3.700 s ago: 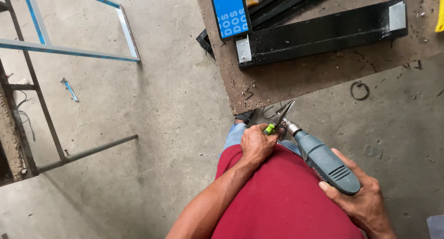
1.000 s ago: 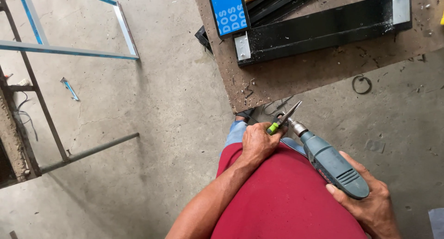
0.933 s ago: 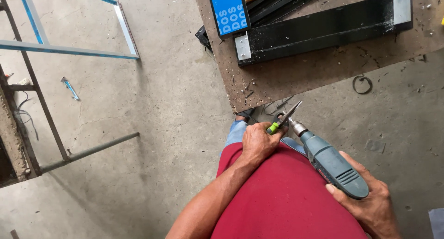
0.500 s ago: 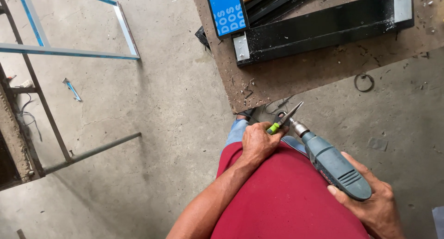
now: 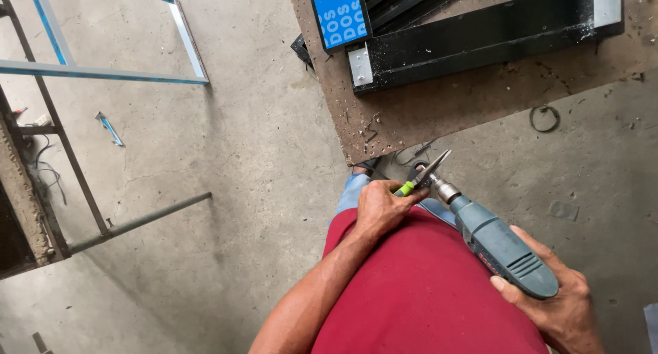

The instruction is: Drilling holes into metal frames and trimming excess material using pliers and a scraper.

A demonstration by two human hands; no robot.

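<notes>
Nearest to me, the right hand point(image 5: 555, 306) is wrapped tight around the rear grip of a blue-grey power drill point(image 5: 500, 244), held against the red shirt point(image 5: 425, 285) with its nose pointing up and away. The left hand point(image 5: 380, 206) is closed around the green-handled end of a pair of pliers point(image 5: 423, 176); I see the metal tips resting at the drill's silver chuck point(image 5: 444, 189), though I cannot tell whether they grip it. Just beyond the hands, a blue trouser leg and a shoe stand on the concrete floor point(image 5: 240, 189). Past that lies a brown board point(image 5: 466, 100) strewn with metal shavings, carrying a black metal channel point(image 5: 480, 42) with silver end plates and a blue printed panel point(image 5: 339, 15). A wire ring point(image 5: 545, 117) lies on the floor beside the board. Far left stands a blue-painted metal frame point(image 5: 103, 73).
</notes>
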